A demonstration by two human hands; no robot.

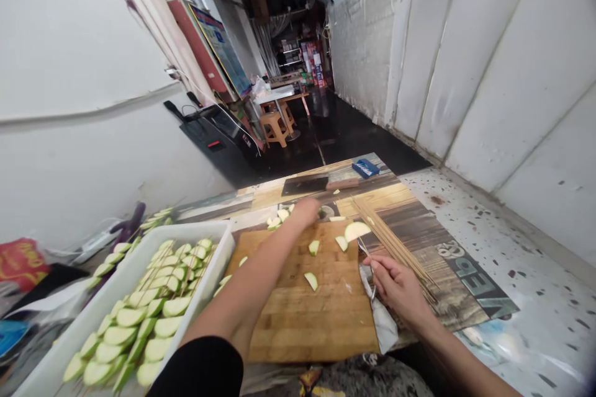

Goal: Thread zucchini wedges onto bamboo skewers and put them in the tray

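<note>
My left hand (pixel 307 212) reaches across to the far edge of the wooden cutting board (pixel 321 322), beside a small heap of pale green-edged slices (pixel 279 217). Its fingers are turned away and blurred. At the board's right edge my right hand (pixel 395 285) is closed in a pinch, with a thin pale thing at its fingertips that I cannot make out. A white cloth or bag (pixel 385 325) hangs below it. Just beyond the fingertips lies a large half-round slice (pixel 357 231). Smaller slices (pixel 311 281) are scattered on the board. Right of it rests a bundle of bamboo skewers (pixel 395 242).
To the left stands a white tray (pixel 223 242) filled with skewered green-edged slices (pixel 125 325). A cleaver (pixel 307 185) lies behind the board, near a blue box (pixel 365 167). Dark purple vegetables, perhaps eggplants (pixel 135 217), are beyond the tray. Stools (pixel 274 128) stand farther off.
</note>
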